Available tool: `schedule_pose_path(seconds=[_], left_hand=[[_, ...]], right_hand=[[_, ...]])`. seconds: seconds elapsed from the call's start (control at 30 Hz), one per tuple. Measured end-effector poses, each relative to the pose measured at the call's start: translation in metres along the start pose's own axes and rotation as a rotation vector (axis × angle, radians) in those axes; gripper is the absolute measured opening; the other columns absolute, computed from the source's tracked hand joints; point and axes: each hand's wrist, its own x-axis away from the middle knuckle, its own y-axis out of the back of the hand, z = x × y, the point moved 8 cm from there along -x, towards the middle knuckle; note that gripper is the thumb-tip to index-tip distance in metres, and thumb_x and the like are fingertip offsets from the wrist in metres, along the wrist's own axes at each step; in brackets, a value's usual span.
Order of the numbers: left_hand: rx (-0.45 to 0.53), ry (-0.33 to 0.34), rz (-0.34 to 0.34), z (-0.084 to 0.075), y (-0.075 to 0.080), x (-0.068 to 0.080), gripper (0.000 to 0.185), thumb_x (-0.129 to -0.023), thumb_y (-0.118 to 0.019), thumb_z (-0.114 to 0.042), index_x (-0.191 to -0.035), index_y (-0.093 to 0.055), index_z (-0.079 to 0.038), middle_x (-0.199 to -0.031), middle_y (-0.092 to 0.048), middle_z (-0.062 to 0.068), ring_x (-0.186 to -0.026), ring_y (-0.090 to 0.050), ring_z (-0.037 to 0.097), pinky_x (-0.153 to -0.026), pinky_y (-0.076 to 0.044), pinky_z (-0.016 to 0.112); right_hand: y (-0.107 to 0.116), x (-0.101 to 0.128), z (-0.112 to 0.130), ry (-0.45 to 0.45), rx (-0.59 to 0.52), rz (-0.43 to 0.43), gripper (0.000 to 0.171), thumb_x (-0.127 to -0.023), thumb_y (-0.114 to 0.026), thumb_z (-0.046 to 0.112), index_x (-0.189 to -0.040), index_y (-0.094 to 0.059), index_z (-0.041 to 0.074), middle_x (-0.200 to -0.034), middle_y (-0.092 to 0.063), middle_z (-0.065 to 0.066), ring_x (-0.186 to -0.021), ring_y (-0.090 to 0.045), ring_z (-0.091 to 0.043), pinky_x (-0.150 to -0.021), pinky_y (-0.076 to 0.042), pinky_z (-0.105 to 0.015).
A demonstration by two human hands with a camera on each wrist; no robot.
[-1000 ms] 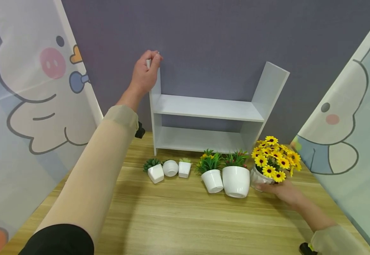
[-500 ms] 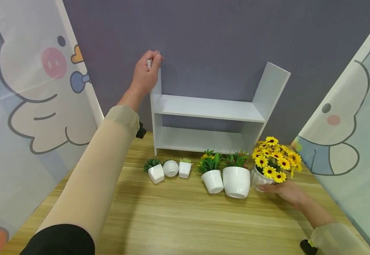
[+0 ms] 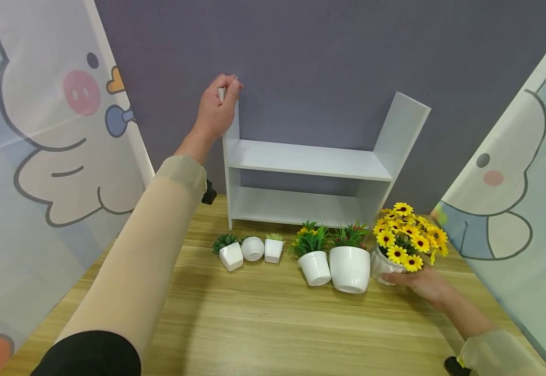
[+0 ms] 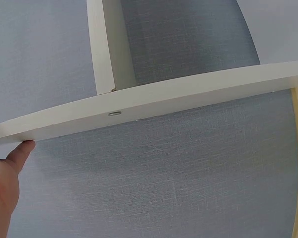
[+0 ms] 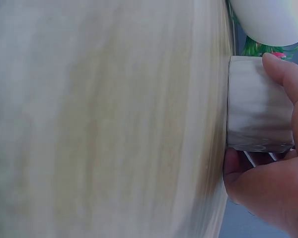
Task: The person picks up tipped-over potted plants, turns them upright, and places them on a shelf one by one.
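At the upper left of the head view, my left hand (image 3: 216, 107) grips the top of the left side panel of a white two-tier shelf (image 3: 308, 158). In the left wrist view the thumb and fingers (image 4: 24, 152) are at the panel's edge. On the right, my right hand (image 3: 425, 285) holds a whitish flower pot (image 3: 384, 265) of yellow daisy-like flowers (image 3: 406, 237). The right wrist view shows the thumb across the side of this pot (image 5: 260, 106) and the other fingers behind it, its base at the tabletop.
Left of the held pot are a large white pot (image 3: 349, 269) and a smaller tilted white pot (image 3: 315, 268), both with greenery. Three tiny white succulent pots (image 3: 230, 256) lie farther left on the wooden table (image 3: 263, 324). A grey wall (image 3: 310, 62) stands behind the shelf.
Everything in the head view shifts very slightly right and down together. Both hands keep their holds on the shelf panel and the flower pot.
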Motion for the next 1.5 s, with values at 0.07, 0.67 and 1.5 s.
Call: schedule_pose_path(seconds=[0.07, 0.67, 1.5], left_hand=[[-0.002, 0.005, 0.001, 0.0, 0.0, 0.0, 0.027, -0.117, -0.051, -0.033, -0.093, -0.054, -0.02, -0.146, -0.068, 0.01, -0.156, -0.047, 0.007, -0.123, -0.039, 0.025], [-0.018, 0.016, 0.009, 0.001, -0.001, 0.0, 0.027, -0.117, -0.05, -0.035, -0.096, -0.055, -0.018, -0.15, -0.066, 0.009, -0.156, -0.047, 0.008, -0.123, -0.039, 0.027], [-0.037, -0.004, 0.006, 0.002, 0.0, 0.0, 0.033, -0.117, -0.049, -0.034, -0.108, -0.06, -0.005, -0.155, -0.063, 0.01, -0.158, -0.045, 0.008, -0.127, -0.034, 0.025]], right_hand=[[0.001, 0.002, 0.0, -0.009, 0.012, -0.006, 0.108, -0.1, -0.081, 0.042, -0.166, -0.017, -0.015, -0.152, -0.056, -0.04, -0.146, -0.049, -0.06, -0.118, -0.04, -0.073], [0.022, 0.018, 0.02, 0.098, -0.034, -0.122, 0.099, -0.106, -0.074, 0.041, -0.173, -0.014, -0.001, -0.167, -0.039, -0.034, -0.142, -0.054, -0.034, -0.087, -0.048, -0.011], [0.016, 0.026, 0.088, 0.252, -0.16, -0.203, 0.096, -0.104, -0.079, 0.027, -0.173, -0.015, 0.008, -0.165, -0.042, -0.017, -0.12, -0.053, 0.01, -0.09, -0.055, -0.012]])
